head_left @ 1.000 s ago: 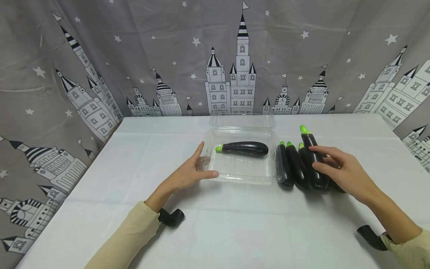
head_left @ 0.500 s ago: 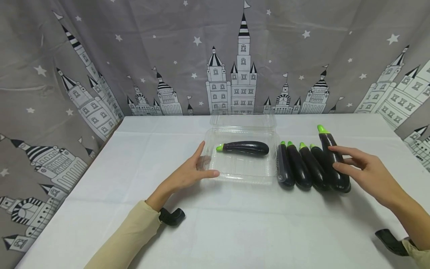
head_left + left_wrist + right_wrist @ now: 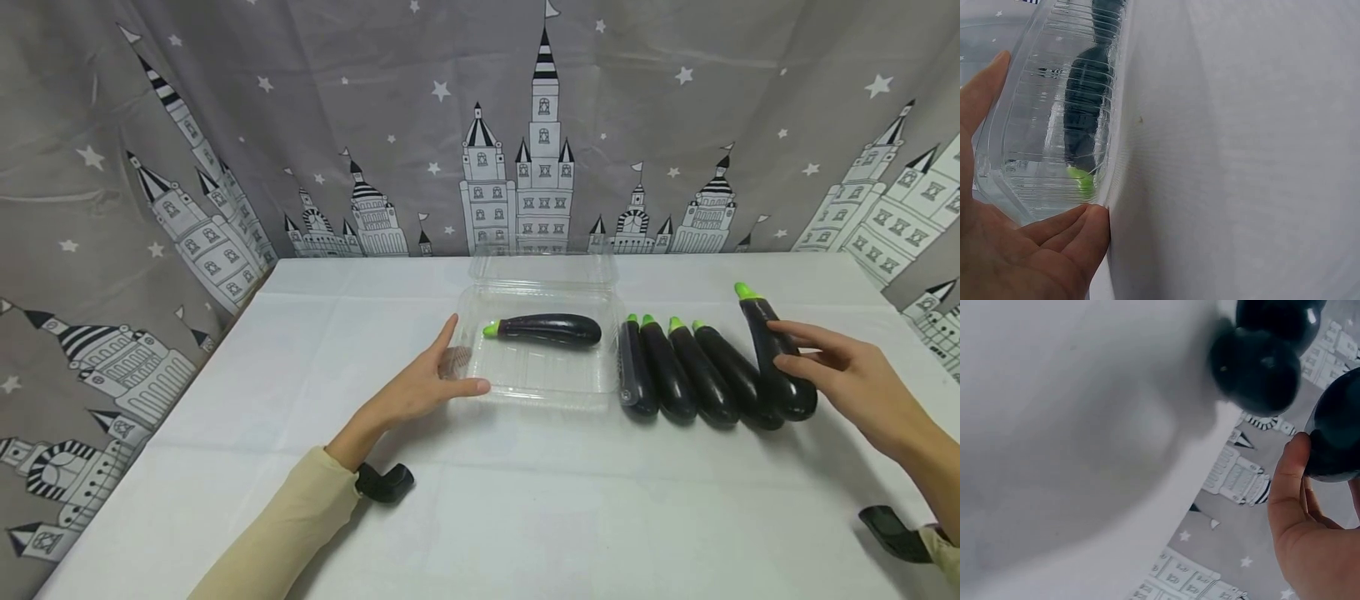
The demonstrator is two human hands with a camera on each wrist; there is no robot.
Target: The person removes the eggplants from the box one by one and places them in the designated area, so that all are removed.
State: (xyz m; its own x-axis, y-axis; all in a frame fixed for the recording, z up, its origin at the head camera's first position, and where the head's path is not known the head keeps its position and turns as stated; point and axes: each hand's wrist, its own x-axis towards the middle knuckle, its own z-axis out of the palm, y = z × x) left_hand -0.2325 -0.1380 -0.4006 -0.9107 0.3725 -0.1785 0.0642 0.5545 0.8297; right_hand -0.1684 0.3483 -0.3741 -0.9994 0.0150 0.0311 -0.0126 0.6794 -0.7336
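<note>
So there's a clear plastic clamshell box (image 3: 536, 358) sitting open in the middle of the white tabletop (image 3: 480, 500), and 1 eggplant (image 3: 546, 329) is already lying inside it, green stem end pointing to the left.

The left hand (image 3: 420, 387) is braced against the box's left wall, fingers straight and relaxed, thumb along the front corner, not gripping anything, just touching the plastic. The left wrist view shows the fingertips right at the ribbed corner.

The right hand (image 3: 847, 383) has its fingers and thumb curled round the far-right eggplant (image 3: 776, 367), which sits tilted and a bit apart from the others. Just beside it, a row of 4 eggplants (image 3: 686, 371) lies side by side, the leftmost touching or nearly touching the box's right wall.

My read: 1 packed, 5 not yet in the box, so it looks like early days, with the held one not yet over the box.

Castle-print grey curtain (image 3: 225, 125) hangs behind it all.
</note>
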